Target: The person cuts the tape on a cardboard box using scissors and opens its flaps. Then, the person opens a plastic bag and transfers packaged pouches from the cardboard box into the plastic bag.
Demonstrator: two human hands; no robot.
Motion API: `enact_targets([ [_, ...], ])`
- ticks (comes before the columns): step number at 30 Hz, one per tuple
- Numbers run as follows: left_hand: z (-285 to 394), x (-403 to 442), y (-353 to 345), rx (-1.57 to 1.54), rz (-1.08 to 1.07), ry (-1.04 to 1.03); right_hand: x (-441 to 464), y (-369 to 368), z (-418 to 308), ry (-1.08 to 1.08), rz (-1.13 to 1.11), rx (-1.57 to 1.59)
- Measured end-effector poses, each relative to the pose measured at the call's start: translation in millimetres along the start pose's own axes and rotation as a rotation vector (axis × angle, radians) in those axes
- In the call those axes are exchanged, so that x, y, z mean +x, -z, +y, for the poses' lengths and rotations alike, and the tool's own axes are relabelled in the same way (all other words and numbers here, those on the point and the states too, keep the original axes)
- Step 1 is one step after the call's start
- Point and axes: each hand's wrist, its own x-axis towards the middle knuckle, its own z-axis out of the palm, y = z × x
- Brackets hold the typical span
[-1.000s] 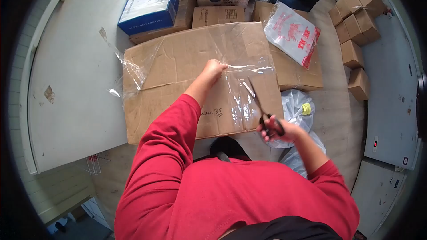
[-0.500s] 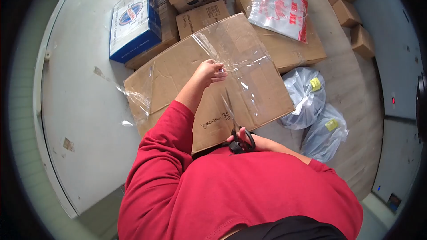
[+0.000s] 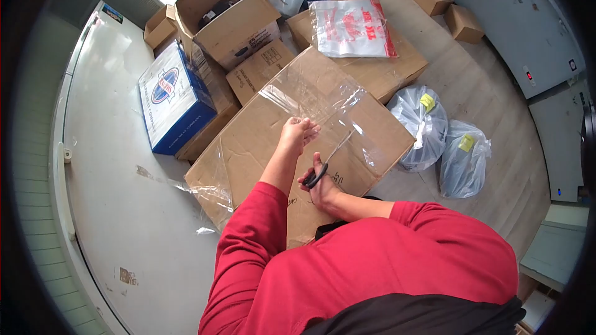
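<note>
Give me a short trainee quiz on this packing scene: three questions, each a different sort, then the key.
1. Multiple choice: What holds the scissors?
A) left hand
B) right hand
C) neither hand

2. True or false: The red-printed plastic bag lies on a cardboard box.

3. Fill in the color: The filled plastic bag closer to the scissors bears a ____ label.

Key: 1. B; 2. true; 3. yellow
</note>
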Motion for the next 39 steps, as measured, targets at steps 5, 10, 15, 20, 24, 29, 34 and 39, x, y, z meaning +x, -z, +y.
enact_targets([
  [5, -4, 3, 5, -0.087, -0.015, 0.011, 14, -8, -3, 0.079, 0.123, -0.107],
  [10, 30, -4, -1, -0.115, -0.046, -0.085, 63, 2, -115, 0.391, 0.206, 0.178],
  [15, 64, 18, -15, -0.178, -0.083, -0.226, 42, 16, -126, 0.392, -0.125, -0.048],
  [20, 89, 45, -29, -0.05, -0.014, -0.373, 40, 91, -149, 1.457, 0.537, -1.532],
  [24, 65, 46, -40, -0.17, 0.12, -0.374, 38, 94, -151, 1.185, 0.174, -1.091],
  [29, 19, 23, -21, -0.364, 0.029, -0.27, 27, 97, -182, 0.728, -0.088, -0.889],
  [34, -17, 4, -14, -0.479, 0.11, 0.023, -24, 126, -218, -0.175, -0.455, -0.735],
  [39, -5, 8, -13, -0.412, -0.038, -0.026, -27, 130, -219, -0.612, -0.499, -0.919],
])
